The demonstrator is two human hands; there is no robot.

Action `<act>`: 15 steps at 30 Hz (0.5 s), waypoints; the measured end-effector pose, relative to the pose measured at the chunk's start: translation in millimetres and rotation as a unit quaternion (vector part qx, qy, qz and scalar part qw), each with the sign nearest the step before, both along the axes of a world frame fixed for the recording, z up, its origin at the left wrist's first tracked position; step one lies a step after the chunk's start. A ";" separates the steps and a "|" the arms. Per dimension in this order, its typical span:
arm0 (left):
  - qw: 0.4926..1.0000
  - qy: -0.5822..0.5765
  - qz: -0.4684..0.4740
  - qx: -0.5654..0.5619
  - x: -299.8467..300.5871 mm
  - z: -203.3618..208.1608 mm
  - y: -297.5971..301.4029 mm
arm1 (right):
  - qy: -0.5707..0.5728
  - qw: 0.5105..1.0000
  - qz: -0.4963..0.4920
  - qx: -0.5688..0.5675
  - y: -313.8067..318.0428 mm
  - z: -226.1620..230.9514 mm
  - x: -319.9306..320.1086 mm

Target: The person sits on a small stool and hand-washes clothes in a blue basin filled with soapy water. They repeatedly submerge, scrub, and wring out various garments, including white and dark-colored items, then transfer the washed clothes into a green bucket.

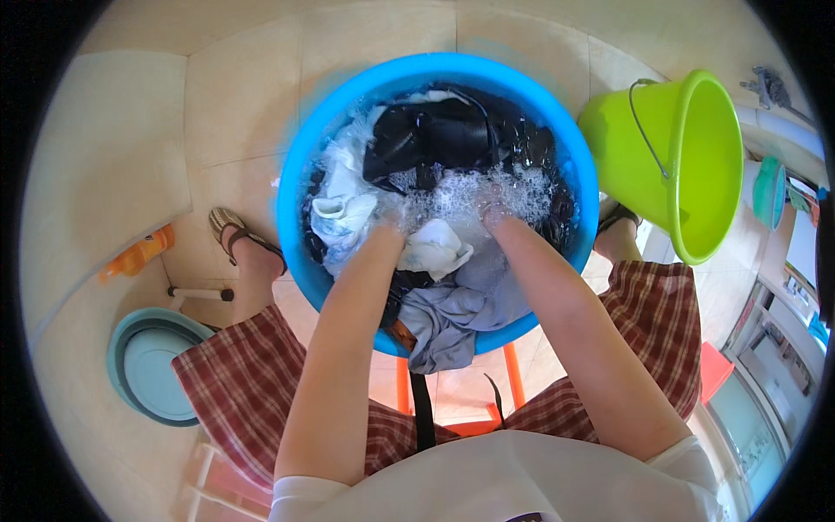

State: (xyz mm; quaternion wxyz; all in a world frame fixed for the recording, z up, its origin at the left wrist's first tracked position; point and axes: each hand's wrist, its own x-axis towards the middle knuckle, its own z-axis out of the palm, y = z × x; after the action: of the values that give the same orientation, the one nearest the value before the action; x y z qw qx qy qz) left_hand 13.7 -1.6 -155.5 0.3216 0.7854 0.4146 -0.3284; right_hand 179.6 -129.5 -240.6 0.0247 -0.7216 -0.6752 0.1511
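Observation:
Both my hands reach down into a blue basin (304, 113) full of soapy water and wet laundry. Foam and cloth cover the fingers of my left hand (390, 219), which is beside a white garment (348, 213). My right hand (494, 213) is sunk in the suds up to the wrist, its fingers hidden too. Black clothing (435, 135) floats at the far side of the basin. Between my wrists a bunched white cloth (435, 250) sticks up. Grey cloth (452, 313) hangs over the near rim.
A lime green bucket (635, 130) with a wire handle leans at the basin's right. An orange bottle (137, 252) lies to the left, above a grey-green basin (117, 365). Orange stool legs (513, 374) show under the blue basin. My sandalled feet flank it.

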 end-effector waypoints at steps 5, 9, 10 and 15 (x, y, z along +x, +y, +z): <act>0.999 -0.012 -0.026 0.035 11.4 26.7 0.3 | 0.094 0.981 -0.098 -0.137 25.5 31.2 5.0; 0.988 -0.109 0.081 0.068 1.4 71.4 -17.0 | 0.143 0.951 -0.160 -0.221 52.9 144.2 5.4; 0.959 -0.203 0.148 0.134 -4.2 83.8 -28.5 | 0.198 0.952 -0.183 -0.147 43.2 162.8 5.1; 0.635 -0.473 0.574 0.209 3.0 104.7 -80.4 | 0.458 0.838 -0.286 0.083 18.1 234.1 -4.7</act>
State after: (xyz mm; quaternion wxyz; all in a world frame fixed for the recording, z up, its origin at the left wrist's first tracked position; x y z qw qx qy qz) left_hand 16.6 -82.0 -50.7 0.4242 0.4835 0.6307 0.4341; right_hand 174.9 -111.4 -6.5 0.4327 -0.7264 -0.3601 0.3942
